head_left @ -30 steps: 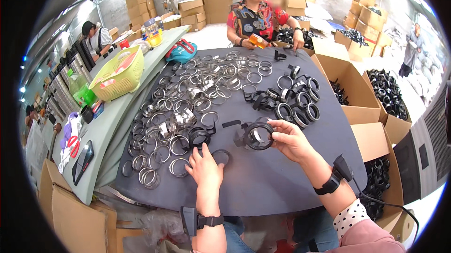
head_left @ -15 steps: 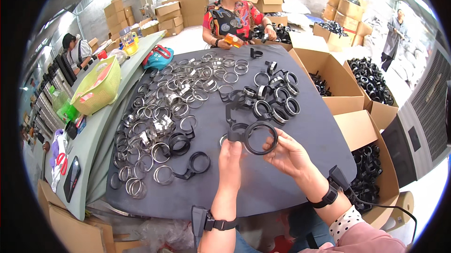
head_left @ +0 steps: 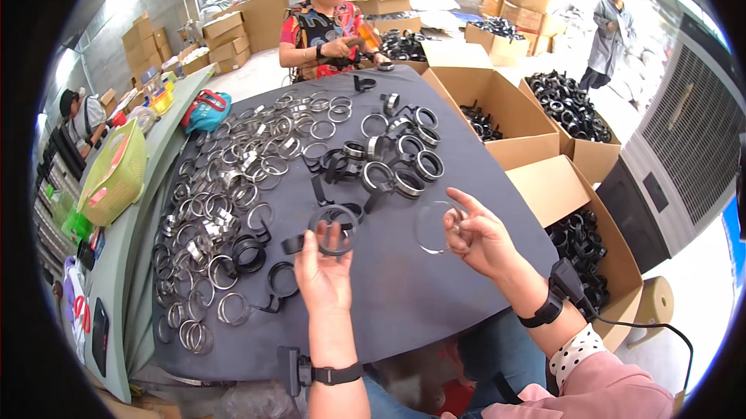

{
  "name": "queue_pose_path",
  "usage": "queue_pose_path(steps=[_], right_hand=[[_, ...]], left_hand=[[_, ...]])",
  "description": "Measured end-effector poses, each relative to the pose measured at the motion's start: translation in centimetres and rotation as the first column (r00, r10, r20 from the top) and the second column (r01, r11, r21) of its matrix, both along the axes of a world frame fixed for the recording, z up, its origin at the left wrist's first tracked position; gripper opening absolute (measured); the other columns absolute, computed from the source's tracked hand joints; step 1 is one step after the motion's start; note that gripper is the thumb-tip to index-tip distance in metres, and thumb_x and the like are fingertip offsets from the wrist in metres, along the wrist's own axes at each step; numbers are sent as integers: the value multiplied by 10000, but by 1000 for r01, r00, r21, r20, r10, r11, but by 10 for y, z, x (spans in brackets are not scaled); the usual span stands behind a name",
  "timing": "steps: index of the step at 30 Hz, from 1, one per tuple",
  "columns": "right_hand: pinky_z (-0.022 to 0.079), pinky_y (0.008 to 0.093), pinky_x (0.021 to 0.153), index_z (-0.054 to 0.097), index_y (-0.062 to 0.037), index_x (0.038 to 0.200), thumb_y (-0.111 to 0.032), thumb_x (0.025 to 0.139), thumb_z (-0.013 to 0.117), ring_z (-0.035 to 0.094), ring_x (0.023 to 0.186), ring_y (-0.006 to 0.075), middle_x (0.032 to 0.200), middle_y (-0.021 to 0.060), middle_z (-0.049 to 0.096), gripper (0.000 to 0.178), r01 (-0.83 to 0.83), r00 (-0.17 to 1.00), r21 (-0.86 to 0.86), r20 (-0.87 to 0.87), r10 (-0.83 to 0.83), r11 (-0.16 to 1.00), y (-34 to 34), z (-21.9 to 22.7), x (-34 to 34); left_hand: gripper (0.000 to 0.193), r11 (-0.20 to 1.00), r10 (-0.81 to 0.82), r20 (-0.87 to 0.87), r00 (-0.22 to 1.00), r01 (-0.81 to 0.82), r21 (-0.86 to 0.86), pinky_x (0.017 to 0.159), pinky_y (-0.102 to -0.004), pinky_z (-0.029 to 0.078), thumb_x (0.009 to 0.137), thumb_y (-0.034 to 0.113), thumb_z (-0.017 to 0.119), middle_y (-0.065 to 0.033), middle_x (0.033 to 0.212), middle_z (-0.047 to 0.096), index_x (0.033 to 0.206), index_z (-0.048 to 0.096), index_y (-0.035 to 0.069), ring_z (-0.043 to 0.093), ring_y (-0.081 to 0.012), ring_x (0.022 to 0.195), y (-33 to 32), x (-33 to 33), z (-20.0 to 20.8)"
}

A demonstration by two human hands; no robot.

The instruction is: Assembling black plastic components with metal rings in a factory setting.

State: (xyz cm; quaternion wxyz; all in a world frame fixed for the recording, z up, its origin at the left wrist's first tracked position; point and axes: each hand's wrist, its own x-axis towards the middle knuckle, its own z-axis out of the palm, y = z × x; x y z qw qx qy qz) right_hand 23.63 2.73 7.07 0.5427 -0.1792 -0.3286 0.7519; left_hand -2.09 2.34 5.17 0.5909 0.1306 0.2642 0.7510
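Note:
My left hand (head_left: 325,275) holds a black ring (head_left: 336,252) over the near part of the table, its fingers raised and partly showing through the ring. A flat black arm (head_left: 319,190) stands up beside this ring, and other black parts overlap behind it. To the right, my right hand (head_left: 478,236) pinches the edge of a thin metal ring (head_left: 420,236), blurred by motion, with the index finger pointing up. Many loose metal rings (head_left: 272,164) cover the left of the table. Beyond my hands lies a group of black ring clamps with metal bands (head_left: 378,176).
The dark table (head_left: 435,295) fills the middle. Open cartons (head_left: 536,190) of black parts stand along its right, beside a large grey air cooler (head_left: 668,155). At the left a long bench (head_left: 144,263) carries a green basket (head_left: 116,170). Across the table a person (head_left: 326,26) works with their hands.
My hands have drawn apart: the left has carried the black ring leftward, and the right has left it and now has a thin metal ring. The view has swung somewhat right.

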Motion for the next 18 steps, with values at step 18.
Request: queue_pose_path(steps=[18], right_hand=[[440, 375, 705, 548, -29, 878, -113, 889, 549, 493, 791, 294, 827, 130, 527, 85, -387, 250, 708, 697, -672, 591, -27, -1, 44]], left_hand=[[120, 997, -74, 119, 990, 77, -23, 851, -376, 481, 824, 130, 573, -98, 1091, 630, 939, 581, 93, 595, -243, 1071, -1, 1, -5]])
